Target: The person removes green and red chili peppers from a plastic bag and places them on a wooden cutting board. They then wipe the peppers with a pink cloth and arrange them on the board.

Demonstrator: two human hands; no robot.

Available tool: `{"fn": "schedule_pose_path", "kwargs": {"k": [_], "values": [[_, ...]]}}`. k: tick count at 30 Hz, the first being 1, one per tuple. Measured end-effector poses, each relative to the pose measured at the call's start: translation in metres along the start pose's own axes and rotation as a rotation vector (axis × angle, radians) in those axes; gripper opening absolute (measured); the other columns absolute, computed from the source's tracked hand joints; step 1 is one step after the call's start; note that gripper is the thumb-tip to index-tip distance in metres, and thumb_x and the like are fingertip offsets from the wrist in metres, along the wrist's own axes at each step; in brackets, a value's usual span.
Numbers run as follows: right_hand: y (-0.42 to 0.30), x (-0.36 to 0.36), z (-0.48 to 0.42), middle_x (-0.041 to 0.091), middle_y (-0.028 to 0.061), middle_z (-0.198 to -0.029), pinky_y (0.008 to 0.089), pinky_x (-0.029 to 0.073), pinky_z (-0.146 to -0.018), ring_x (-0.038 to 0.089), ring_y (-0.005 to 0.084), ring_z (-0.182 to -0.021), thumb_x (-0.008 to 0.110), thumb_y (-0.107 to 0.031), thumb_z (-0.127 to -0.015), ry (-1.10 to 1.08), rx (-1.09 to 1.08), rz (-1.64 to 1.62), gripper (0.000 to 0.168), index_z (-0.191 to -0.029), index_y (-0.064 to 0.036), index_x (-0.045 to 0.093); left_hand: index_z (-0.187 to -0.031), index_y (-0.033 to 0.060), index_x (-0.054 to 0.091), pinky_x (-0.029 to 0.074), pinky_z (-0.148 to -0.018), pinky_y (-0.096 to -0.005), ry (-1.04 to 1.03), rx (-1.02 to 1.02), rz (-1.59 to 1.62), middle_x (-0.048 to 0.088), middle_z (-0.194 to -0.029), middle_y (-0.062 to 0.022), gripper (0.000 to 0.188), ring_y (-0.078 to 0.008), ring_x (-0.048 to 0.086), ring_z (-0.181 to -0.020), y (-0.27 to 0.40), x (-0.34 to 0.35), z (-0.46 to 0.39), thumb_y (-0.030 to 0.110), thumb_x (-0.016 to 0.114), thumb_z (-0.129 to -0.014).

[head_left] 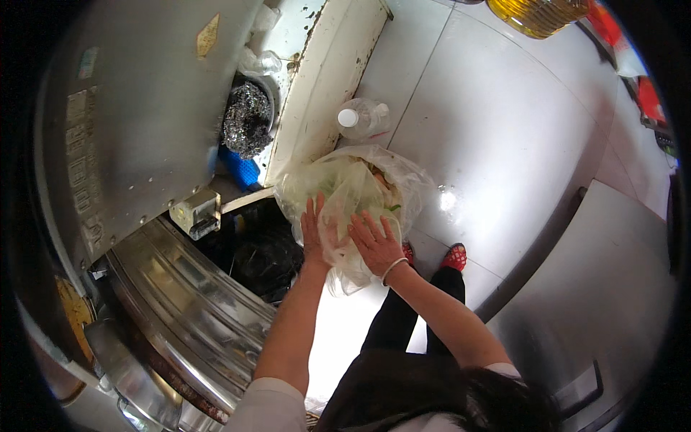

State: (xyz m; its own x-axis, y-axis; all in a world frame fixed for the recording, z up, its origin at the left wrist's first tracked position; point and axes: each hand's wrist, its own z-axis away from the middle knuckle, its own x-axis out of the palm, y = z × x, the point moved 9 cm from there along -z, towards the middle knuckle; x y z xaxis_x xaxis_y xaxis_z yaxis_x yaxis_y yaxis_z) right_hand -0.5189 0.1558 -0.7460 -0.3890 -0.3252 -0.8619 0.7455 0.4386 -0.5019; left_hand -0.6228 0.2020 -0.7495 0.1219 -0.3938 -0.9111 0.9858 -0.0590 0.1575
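Note:
A translucent plastic bag point(351, 181) stands before me, with food scraps and some green leafy matter showing through its film and its mouth. My left hand point(316, 235) lies flat against the near left side of the bag, fingers pointing away from me. Part of that hand is seen dimly through the film. My right hand point(376, 245) rests palm down on the near right side, its fingers spread, with a pale bracelet point(394, 271) at the wrist. A loose fold of plastic hangs between and below both hands.
A clear plastic bottle point(370, 117) with a white cap is just beyond the bag. Steel-wool scourers point(245, 119) and a blue cloth-like item point(240, 170) sit on a worn white ledge. A dark bin liner point(264, 254) is lower left, a steel cabinet point(583, 286) right, yellow oil container point(534, 16) above.

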Motion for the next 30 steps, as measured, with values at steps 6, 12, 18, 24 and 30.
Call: {"fn": "schedule_pose_path", "kwargs": {"k": [6,12,18,24,30], "values": [[0.034,0.094,-0.024,0.022,0.0101,-0.139,0.0450,0.018,-0.102,0.018,0.0264,-0.129,0.040,-0.016,-0.083,-0.350,0.118,0.175,0.044,-0.125,-0.002,0.039,-0.133,0.0238,0.029,0.019,-0.100,-0.0479,-0.598,-0.002,-0.292,-0.004,-0.142,-0.0111,0.087,-0.0418,0.016,-0.125,-0.023,0.059,-0.018,0.037,0.071,-0.058],[0.081,0.153,-0.026,0.019,0.0173,-0.137,0.0436,0.021,-0.100,0.016,0.0301,-0.129,0.055,-0.028,-0.074,-0.568,0.454,0.160,0.068,-0.130,0.000,0.027,-0.129,0.0183,0.033,0.026,-0.097,-0.0457,-0.582,0.028,-0.163,0.008,-0.138,-0.0131,0.077,-0.0403,0.028,-0.119,-0.040,0.163,-0.036,0.034,0.069,-0.062],[0.105,0.193,-0.030,0.025,0.0183,-0.134,0.0377,0.025,-0.099,0.023,0.0318,-0.125,0.053,-0.024,-0.077,-0.740,0.698,0.040,0.064,-0.129,0.003,0.027,-0.110,0.0077,0.051,0.041,-0.085,-0.0410,-0.837,0.128,-0.306,0.050,-0.110,-0.0160,0.051,-0.0316,0.050,-0.100,-0.034,0.224,-0.042,0.021,0.065,-0.062],[0.103,0.195,-0.047,0.030,0.0227,-0.129,0.0384,0.029,-0.095,0.027,0.0350,-0.122,0.059,-0.020,-0.074,-0.684,0.840,-0.211,0.061,-0.123,0.006,0.034,-0.132,0.0078,0.028,0.032,-0.095,-0.0367,-0.243,-0.057,0.232,0.041,-0.126,-0.0136,0.064,-0.0285,0.043,-0.111,-0.067,0.242,-0.049,0.028,0.055,-0.078],[0.007,0.047,-0.033,0.044,0.0247,-0.116,0.0387,0.035,-0.090,0.042,0.0341,-0.110,0.053,-0.010,-0.076,-0.430,0.246,-0.146,0.038,-0.108,0.009,0.047,-0.111,0.0090,0.053,0.039,-0.086,-0.0364,-0.627,-0.039,0.029,0.051,-0.113,-0.0168,0.044,-0.0274,0.049,-0.103,-0.063,0.227,-0.039,0.035,0.052,-0.075]]}}
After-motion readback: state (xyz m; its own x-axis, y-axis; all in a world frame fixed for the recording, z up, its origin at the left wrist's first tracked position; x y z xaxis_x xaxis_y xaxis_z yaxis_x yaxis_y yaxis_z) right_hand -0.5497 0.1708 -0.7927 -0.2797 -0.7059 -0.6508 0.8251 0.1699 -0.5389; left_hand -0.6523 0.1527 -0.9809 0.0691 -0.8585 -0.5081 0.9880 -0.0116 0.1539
